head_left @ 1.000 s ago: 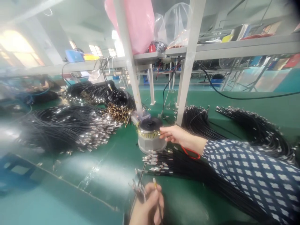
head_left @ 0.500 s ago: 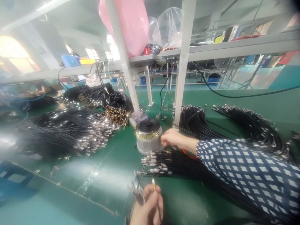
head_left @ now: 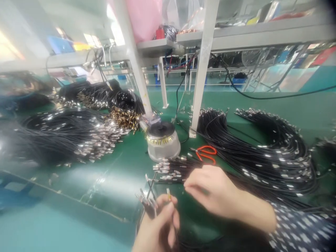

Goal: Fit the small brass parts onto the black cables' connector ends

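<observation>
Compared with the frame of half a second earlier: found the right hand [head_left: 214,192] withdrawn from the round dispenser [head_left: 164,147] and brought back near the left hand [head_left: 157,224]. Noted also a red-handled tool [head_left: 207,154], mostly covered by the right arm earlier, now exposed to the right of the dispenser. Left-hand hold unchanged.

Located the yellow-banded cable [head_left: 169,196] at lower centre, pinched between left thumb and fingers, with its end projecting above the grip. Recorded as pointing away from the body, tip up in view; long axis nearly upright in view, leaning slightly left at the tip. Right thumb and fingers curled together, just short of the cable; cannot tell from this angle about anything pinched between them.

Counted: one banded cable in the left pinch, one dispenser, one red-handled tool, two hands. Beside the left hand, several loose cable ends [head_left: 147,199] fanned up and to the left; exact number not legible. In front of the dispenser, one bundle of silver-tipped cables [head_left: 168,169], tips to the left. Further black cables [head_left: 275,157] curved at right, and a large coiled pile [head_left: 63,134] at left, too dense for counting.
</observation>
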Demonstrator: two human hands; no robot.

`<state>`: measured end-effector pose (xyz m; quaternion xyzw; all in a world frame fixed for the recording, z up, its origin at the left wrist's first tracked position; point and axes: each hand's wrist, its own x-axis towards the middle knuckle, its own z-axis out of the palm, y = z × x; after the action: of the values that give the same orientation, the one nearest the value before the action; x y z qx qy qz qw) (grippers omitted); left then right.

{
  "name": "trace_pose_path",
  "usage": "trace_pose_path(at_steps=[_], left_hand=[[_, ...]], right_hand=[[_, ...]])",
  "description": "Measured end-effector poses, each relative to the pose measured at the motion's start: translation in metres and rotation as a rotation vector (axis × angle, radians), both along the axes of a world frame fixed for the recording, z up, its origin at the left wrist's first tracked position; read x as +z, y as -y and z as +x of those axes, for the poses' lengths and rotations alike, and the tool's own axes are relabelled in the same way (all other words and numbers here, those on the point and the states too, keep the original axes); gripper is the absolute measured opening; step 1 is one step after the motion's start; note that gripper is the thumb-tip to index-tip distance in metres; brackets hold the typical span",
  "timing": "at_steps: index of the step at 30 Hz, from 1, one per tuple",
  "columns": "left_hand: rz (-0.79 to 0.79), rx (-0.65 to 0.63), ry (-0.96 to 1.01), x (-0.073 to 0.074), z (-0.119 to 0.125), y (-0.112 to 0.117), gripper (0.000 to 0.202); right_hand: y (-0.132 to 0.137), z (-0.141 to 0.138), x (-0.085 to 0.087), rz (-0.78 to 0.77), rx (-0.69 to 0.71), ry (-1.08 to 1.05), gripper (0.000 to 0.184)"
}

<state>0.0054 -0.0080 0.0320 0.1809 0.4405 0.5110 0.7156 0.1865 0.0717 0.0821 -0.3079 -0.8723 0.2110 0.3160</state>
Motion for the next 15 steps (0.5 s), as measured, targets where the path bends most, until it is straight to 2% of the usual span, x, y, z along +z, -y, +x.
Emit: trace_pose_path(at_steps=[2, 4, 8, 12, 15], left_hand=[[0.015, -0.027, -0.015, 0.011, 0.003, 0.005, 0.030], [0.039, -0.056, -0.015, 0.019, 0.006, 0.010, 0.032], [0.044, -0.087, -0.025, 0.025, 0.008, 0.016, 0.044], [-0.021, -0.042, -0.060, 0.027, 0.008, 0.017, 0.028], [-0.035, -0.031, -0.076, 0.028, 0.008, 0.018, 0.026]], right_hand=[[0.010, 0.003, 0.000, 0.389, 0.074, 0.039, 0.011], [0.016, 0.006, -0.001, 0.540, 0.126, 0.057, 0.016], [0.022, 0.009, 0.002, 0.597, 0.203, 0.072, 0.029], [0.027, 0.013, 0.005, 0.643, 0.214, 0.105, 0.032], [0.028, 0.018, 0.003, 0.667, 0.227, 0.108, 0.031]])
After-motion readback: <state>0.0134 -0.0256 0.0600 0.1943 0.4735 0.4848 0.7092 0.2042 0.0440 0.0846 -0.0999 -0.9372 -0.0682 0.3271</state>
